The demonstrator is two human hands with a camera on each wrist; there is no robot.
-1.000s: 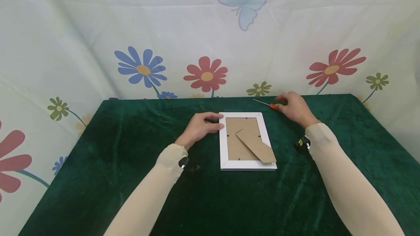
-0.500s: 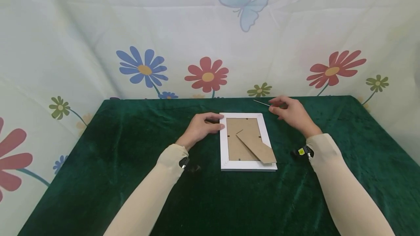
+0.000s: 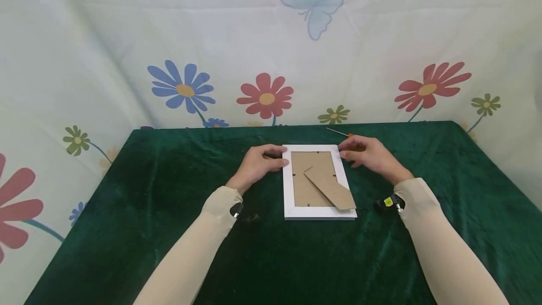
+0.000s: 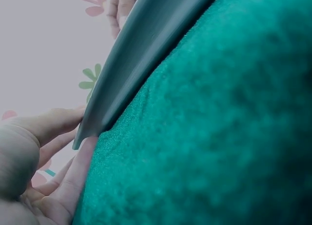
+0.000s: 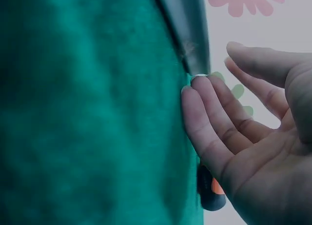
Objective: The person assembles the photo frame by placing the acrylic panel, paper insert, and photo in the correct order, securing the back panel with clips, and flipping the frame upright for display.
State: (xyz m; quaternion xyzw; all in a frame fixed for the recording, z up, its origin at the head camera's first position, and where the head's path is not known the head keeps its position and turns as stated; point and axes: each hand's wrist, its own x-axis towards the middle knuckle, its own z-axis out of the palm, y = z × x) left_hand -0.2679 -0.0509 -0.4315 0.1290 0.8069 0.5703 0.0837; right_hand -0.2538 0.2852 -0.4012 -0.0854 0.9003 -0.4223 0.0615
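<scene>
A white picture frame [image 3: 289, 187] lies face down on the green cloth, its brown backing board [image 3: 313, 160] and slanted easel stand [image 3: 334, 193] facing up. My left hand [image 3: 258, 164] pinches the upper left edge; the left wrist view shows the thumb on one side of the rim [image 4: 122, 83] and fingers at its underside. At the upper right corner is my right hand [image 3: 370, 154]. Its fingertips [image 5: 197, 83] reach the frame's corner, while the thumb stands apart from it. Behind that hand lies a screwdriver [image 3: 338, 132], its orange and black handle [image 5: 212, 191] partly hidden.
Dark green velvet cloth [image 3: 139, 229] covers the table. Behind its far edge hangs a white curtain [image 3: 237, 27] printed with flowers and a butterfly. Small black devices are strapped to both wrists.
My right hand has let go of the screwdriver at the back and come left and nearer to the frame's upper right corner. The left hand and the frame have stayed in place.
</scene>
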